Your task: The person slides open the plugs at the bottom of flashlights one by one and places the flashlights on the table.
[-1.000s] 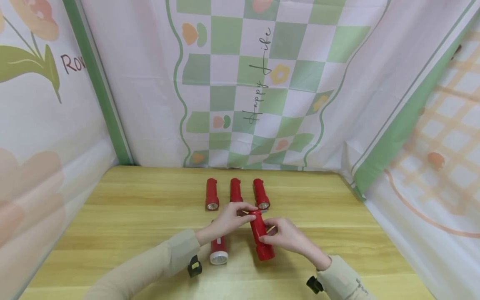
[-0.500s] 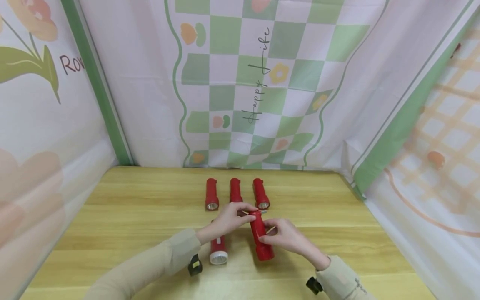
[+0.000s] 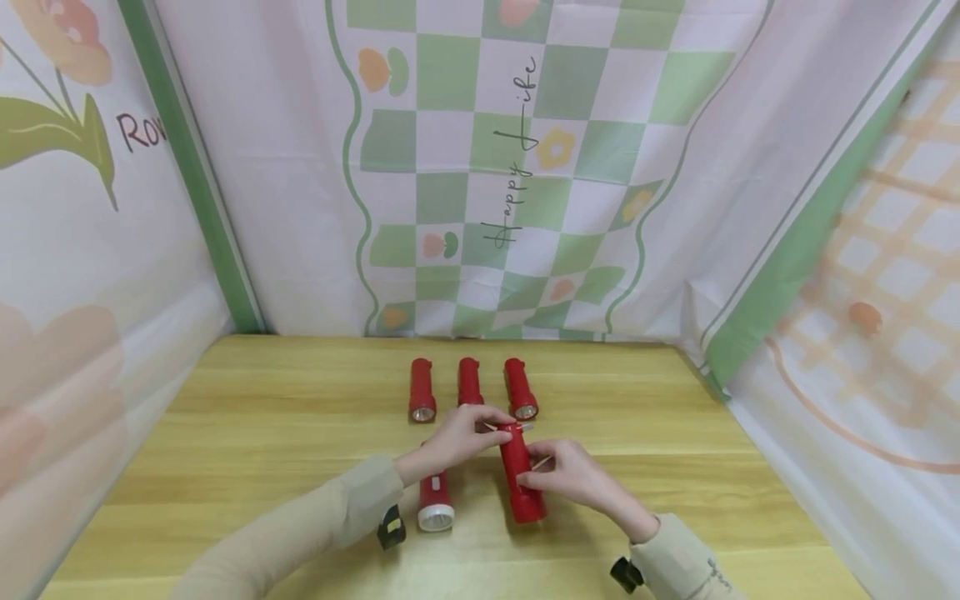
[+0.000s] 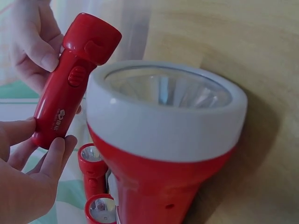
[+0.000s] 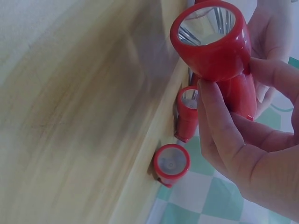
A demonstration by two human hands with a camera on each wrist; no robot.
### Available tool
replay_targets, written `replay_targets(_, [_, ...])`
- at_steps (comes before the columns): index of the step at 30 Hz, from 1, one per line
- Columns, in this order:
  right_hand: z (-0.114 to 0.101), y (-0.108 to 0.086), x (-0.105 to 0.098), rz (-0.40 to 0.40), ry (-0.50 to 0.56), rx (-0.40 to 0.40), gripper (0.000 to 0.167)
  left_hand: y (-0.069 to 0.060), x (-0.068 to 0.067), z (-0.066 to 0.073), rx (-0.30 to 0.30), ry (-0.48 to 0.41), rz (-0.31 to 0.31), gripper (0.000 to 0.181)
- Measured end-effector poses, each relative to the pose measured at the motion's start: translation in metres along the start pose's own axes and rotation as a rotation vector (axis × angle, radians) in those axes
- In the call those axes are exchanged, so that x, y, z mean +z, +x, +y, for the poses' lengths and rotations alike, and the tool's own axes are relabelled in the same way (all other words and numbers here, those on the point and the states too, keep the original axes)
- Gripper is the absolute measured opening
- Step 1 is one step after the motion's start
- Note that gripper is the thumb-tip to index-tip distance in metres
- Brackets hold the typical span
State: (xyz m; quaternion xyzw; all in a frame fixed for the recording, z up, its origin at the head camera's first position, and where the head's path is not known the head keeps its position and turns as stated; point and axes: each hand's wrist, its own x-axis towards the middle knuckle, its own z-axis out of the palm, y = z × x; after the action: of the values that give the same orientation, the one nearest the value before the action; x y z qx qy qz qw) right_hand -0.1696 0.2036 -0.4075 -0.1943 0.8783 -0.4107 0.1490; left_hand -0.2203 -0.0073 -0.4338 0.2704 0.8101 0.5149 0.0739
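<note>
A red flashlight (image 3: 516,467) is held between both hands above the table, its lamp head toward the person. My left hand (image 3: 463,435) pinches its far tail end between thumb and fingers. Around the body, close to the lamp head, my right hand (image 3: 573,477) grips with thumb and fingers. A small pale piece (image 3: 527,427) juts out at the tail, too small to identify. In the left wrist view, the held flashlight's ribbed switch (image 4: 77,76) shows on its side. Its reflector (image 5: 208,25) is visible in the right wrist view.
Beneath the left forearm lies a larger red flashlight with a white rim (image 3: 437,515). Farther back, three red flashlights lie in a row: left (image 3: 422,390), middle (image 3: 469,382) and right (image 3: 520,387). Patterned curtains (image 3: 450,192) enclose the wooden table (image 3: 660,433).
The small pale piece at the flashlight's tail shows more clearly than a second ago. Both hands keep nearly the same place and hold; the head view has shifted slightly.
</note>
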Motion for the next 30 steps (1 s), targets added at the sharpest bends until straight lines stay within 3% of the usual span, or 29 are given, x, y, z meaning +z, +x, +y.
replay_targets(30, [0.012, 0.004, 0.008, -0.049, 0.126, 0.087, 0.037, 0.005, -0.001, -0.004, -0.093, 0.030, -0.095, 0.025])
